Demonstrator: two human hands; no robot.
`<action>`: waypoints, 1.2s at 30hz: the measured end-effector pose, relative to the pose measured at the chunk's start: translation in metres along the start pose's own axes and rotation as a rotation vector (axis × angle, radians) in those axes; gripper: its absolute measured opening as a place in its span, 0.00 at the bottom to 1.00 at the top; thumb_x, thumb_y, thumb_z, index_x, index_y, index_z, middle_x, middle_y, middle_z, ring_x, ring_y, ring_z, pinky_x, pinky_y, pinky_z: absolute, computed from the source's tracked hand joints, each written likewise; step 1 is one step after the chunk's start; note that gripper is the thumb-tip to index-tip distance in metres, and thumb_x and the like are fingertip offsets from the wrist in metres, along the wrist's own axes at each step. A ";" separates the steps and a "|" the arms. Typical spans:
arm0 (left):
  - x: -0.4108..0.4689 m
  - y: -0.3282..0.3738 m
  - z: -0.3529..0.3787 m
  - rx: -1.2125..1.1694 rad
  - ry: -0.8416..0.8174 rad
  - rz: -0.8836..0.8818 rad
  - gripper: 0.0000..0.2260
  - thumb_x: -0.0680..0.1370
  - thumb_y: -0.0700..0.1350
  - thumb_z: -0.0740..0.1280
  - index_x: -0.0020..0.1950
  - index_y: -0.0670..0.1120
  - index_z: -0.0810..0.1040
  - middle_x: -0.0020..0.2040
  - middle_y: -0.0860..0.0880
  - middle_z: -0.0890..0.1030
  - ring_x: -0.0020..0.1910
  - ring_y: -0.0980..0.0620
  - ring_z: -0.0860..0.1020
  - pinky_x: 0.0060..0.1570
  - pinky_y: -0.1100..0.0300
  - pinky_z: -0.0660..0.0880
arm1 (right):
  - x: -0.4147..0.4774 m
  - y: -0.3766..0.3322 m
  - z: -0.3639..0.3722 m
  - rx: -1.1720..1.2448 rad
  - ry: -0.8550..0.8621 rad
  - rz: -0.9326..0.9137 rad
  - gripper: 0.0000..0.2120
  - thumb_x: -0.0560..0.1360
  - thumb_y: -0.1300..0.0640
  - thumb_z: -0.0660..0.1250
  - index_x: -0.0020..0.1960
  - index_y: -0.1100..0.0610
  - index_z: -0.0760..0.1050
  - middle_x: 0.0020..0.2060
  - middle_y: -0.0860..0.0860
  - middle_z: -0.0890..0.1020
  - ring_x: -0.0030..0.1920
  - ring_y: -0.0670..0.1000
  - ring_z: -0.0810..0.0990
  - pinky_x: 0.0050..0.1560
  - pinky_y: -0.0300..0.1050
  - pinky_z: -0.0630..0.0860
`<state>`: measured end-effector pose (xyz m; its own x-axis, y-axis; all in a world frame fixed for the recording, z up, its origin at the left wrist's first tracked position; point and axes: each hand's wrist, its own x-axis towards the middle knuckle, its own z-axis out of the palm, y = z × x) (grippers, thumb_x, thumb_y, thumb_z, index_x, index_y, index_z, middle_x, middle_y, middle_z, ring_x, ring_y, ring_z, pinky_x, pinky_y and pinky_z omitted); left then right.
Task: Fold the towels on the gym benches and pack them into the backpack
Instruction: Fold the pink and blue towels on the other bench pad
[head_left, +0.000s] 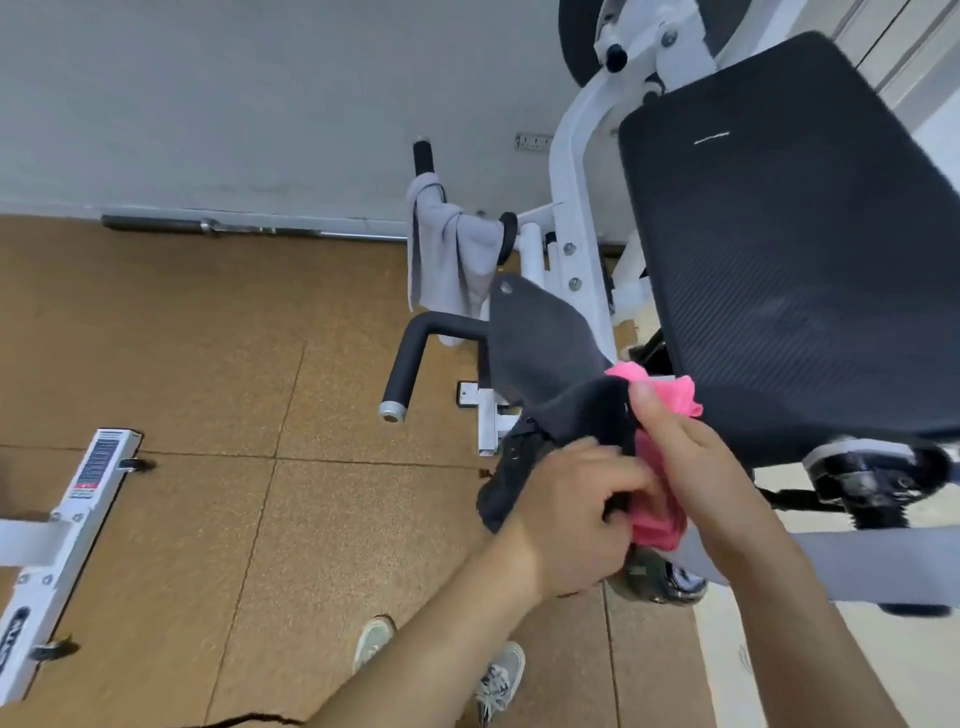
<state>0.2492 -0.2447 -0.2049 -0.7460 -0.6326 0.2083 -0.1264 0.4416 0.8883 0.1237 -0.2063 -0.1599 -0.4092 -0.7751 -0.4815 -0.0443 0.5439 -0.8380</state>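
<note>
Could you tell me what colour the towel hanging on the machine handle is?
The draped towel is light grey; the head view shows it.

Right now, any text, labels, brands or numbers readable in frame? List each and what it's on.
Nothing can be read.
On the white bar, left: striped sticker with a red patch, too blurred.
Same bar, lower end: dark oval logo, too blurred.
On the black pad: small white mark, too small.

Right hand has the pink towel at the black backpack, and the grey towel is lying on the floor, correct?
Not on the floor: the head view shows the grey towel draped over a machine handle. The right hand does hold the pink towel at the black backpack.
</note>
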 end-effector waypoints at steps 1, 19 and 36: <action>0.003 0.006 0.009 0.025 -0.072 0.092 0.13 0.63 0.33 0.62 0.39 0.45 0.83 0.40 0.51 0.83 0.43 0.52 0.77 0.47 0.56 0.74 | 0.000 -0.006 -0.003 -0.090 -0.036 -0.021 0.18 0.71 0.37 0.69 0.38 0.52 0.83 0.30 0.49 0.82 0.34 0.45 0.79 0.39 0.44 0.74; -0.010 -0.216 0.079 -0.496 0.172 -1.287 0.17 0.81 0.53 0.63 0.62 0.43 0.77 0.57 0.41 0.82 0.53 0.40 0.80 0.59 0.42 0.76 | 0.039 0.055 -0.042 -1.036 0.605 0.011 0.26 0.74 0.49 0.66 0.70 0.45 0.64 0.51 0.53 0.68 0.38 0.56 0.69 0.37 0.47 0.70; 0.078 0.118 -0.086 -0.745 0.581 -0.469 0.07 0.81 0.43 0.63 0.51 0.41 0.77 0.30 0.50 0.82 0.27 0.56 0.80 0.25 0.66 0.73 | -0.028 -0.040 -0.072 -0.507 0.541 -0.349 0.29 0.68 0.39 0.69 0.67 0.41 0.66 0.54 0.52 0.64 0.51 0.56 0.70 0.51 0.49 0.72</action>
<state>0.2322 -0.2963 -0.0487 -0.2733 -0.9335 -0.2322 0.2591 -0.3039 0.9168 0.0709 -0.1835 -0.0941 -0.6728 -0.7349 0.0850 -0.6042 0.4795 -0.6364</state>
